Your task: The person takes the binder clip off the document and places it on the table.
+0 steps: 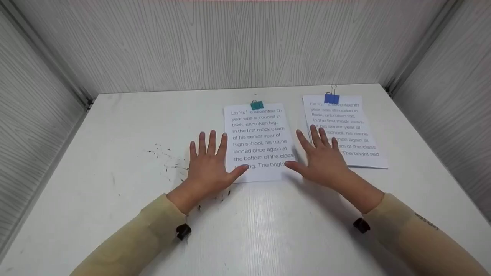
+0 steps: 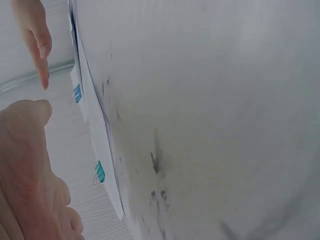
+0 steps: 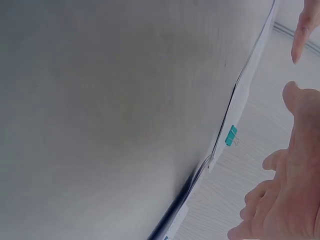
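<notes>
Two stacks of printed paper lie on the white table. The middle stack [image 1: 259,143] carries a green binder clip [image 1: 257,105] on its top edge; the right stack [image 1: 366,134] has a blue binder clip [image 1: 332,98]. My left hand [image 1: 207,166], fingers spread, is over the middle stack's left edge, its thumb overlapping the lower text. My right hand [image 1: 322,161] is spread too, between the stacks, hiding the right stack's lower left part. Both wrist views show the hands raised above the table, holding nothing. The green clip [image 2: 100,171] also appears beyond my left hand [image 2: 35,170].
Dark scuff marks [image 1: 168,161] dot the white table [image 1: 115,153] left of the middle stack. Wood-grain panels wall in the back [image 1: 238,46] and both sides. Each sleeve has a small black device at the cuff.
</notes>
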`<state>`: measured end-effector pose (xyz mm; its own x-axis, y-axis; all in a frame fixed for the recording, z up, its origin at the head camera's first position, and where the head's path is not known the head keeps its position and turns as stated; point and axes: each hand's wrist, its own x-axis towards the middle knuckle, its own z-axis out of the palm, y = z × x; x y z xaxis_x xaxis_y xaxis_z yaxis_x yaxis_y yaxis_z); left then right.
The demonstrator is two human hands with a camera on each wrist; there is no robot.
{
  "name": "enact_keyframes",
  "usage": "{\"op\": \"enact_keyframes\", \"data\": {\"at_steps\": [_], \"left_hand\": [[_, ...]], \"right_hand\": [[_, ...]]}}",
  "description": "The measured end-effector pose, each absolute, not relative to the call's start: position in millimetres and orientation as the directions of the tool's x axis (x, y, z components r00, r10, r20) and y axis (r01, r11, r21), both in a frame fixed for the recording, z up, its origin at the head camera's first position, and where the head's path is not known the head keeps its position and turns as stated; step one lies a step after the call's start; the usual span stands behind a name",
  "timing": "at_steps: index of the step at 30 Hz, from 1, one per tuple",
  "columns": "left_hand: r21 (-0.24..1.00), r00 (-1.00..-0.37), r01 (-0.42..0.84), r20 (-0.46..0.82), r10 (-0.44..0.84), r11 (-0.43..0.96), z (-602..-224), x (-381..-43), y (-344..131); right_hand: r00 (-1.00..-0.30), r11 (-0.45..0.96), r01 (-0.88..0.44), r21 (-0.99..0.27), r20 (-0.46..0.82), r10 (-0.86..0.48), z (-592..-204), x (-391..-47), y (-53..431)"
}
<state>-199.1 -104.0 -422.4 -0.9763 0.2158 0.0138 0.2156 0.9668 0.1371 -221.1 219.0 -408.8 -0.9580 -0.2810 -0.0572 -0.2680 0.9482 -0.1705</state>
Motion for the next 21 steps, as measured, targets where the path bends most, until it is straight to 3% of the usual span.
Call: {"op": "enact_keyframes", "data": {"at_steps": [21], "left_hand": [[0.164,-0.962,0.252,-0.061,0.265,0.954,-420.2,-243.0,-92.2]], "right_hand": [[-0.918,0.919,-0.355,-0.17,-0.122,-0.377,-410.4,-262.8,189.4]]}}
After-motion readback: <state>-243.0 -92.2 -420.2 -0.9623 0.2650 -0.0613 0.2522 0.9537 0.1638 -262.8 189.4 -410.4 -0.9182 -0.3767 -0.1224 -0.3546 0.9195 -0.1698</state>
